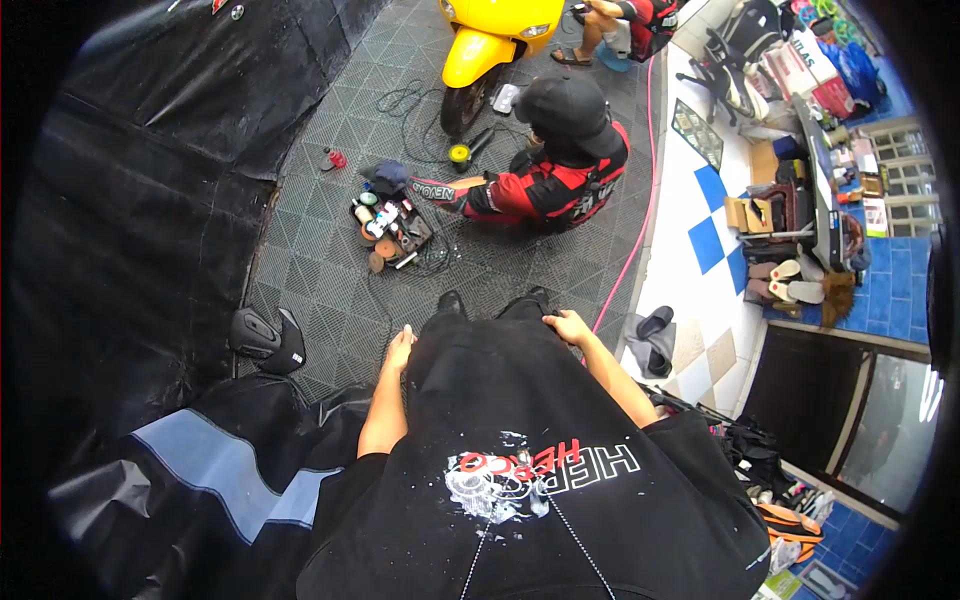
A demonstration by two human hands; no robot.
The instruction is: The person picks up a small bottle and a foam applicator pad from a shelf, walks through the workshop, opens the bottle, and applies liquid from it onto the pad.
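Observation:
My left hand (pixel 401 349) hangs beside my left leg with its fingers curled closed; whether anything is in it is hidden. My right hand (pixel 569 328) is closed at my right knee, its fingertips against dark cloth or a small dark thing I cannot make out. Between my hands spreads my black shirt (pixel 480 390), which has white smears around its printed letters. My dark shoes (pixel 452 303) show just past my knees. Ahead of my left hand, a toolbox or tray (pixel 410 236) holds several bottles, jars and round pads.
A co-worker in a black cap (pixel 565 110) crouches ahead, near a polisher (pixel 470 150) and a yellow scooter (pixel 478 58). Another person (pixel 640 25) sits behind. A pink hose (pixel 640 230) runs along the floor mat's right edge. A helmet (pixel 268 340) lies left, slippers (pixel 655 325) right.

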